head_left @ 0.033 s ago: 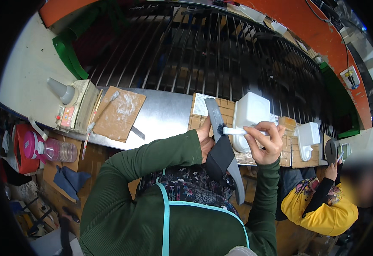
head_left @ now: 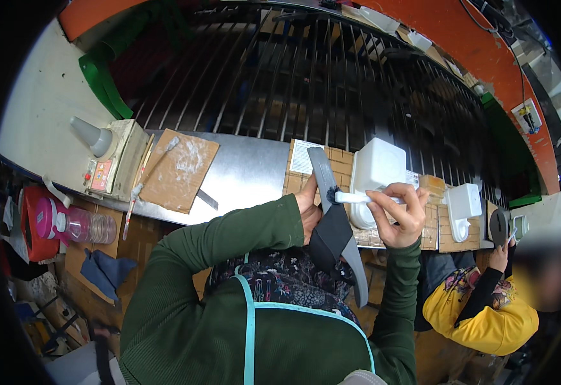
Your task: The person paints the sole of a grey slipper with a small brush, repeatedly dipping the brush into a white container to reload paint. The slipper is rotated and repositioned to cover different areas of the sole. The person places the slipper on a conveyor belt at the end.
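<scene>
Head view: left hand (head_left: pixel 306 208) clasps a light, floppy shoe upper (head_left: pixel 333 234) mid-length while right hand (head_left: pixel 401 215) pinches a stiff brush (head_left: pixel 352 197) handle.

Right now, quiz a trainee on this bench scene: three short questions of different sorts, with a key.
1. True or false: the right hand holds a white-handled brush.
2. What does the left hand hold? A) the grey shoe sole B) a pink bottle C) a cardboard sheet
3. Fill in: the brush's bristles touch the ____.

Key: 1 true; 2 A; 3 sole.
</scene>
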`<state>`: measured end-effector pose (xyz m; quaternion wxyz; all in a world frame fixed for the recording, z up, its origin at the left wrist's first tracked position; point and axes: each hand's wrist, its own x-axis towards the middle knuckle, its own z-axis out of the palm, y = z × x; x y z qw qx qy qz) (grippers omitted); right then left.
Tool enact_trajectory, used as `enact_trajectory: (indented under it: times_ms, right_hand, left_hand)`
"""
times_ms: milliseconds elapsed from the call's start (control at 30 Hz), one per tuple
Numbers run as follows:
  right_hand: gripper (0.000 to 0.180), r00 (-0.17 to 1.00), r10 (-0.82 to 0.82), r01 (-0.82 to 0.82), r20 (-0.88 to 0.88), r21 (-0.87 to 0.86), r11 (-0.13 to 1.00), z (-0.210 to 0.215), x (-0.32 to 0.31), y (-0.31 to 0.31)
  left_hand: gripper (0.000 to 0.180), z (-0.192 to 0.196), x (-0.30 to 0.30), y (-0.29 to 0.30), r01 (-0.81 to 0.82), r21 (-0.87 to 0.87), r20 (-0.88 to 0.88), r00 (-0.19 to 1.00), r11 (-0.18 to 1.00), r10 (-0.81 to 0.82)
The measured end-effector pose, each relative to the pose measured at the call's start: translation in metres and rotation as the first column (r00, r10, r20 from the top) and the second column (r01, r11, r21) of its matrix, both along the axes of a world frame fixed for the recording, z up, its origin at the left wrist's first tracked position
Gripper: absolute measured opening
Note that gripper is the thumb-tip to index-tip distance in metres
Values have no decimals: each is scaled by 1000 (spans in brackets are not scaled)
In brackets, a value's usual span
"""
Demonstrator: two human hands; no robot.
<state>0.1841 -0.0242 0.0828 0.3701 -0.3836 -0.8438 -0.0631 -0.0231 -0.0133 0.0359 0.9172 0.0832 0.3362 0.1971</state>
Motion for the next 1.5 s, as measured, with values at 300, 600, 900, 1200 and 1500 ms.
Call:
enact_trajectory:
  times_ms: [300,600,900,1200,1500]
  right_hand:
    - [26,1000,-10,10,16,14,1000,-4,4,-2]
    - [26,995,78,-74,63,-67,995,5,16,1]
    - [17,975,10,-44,-222,-149,988,13,10,29]
    - [14,996,84,-84,-7,-146,986,36,6,35]
    - [18,996,87,-88,-11,-117,989,32,6,29]
  left_hand:
    - [99,-9,-3,6,15,37,97,995,999,-18]
    - [93,-7,2,3,-4,60,-4,1000,998,4]
    - [93,-14,10,-2,79,66,-24,997,995,-78]
    - [106,-24,11,2,169,110,-21,986,979,-168]
    - [129,-20,12,-2,163,239,-34,987,957,-160]
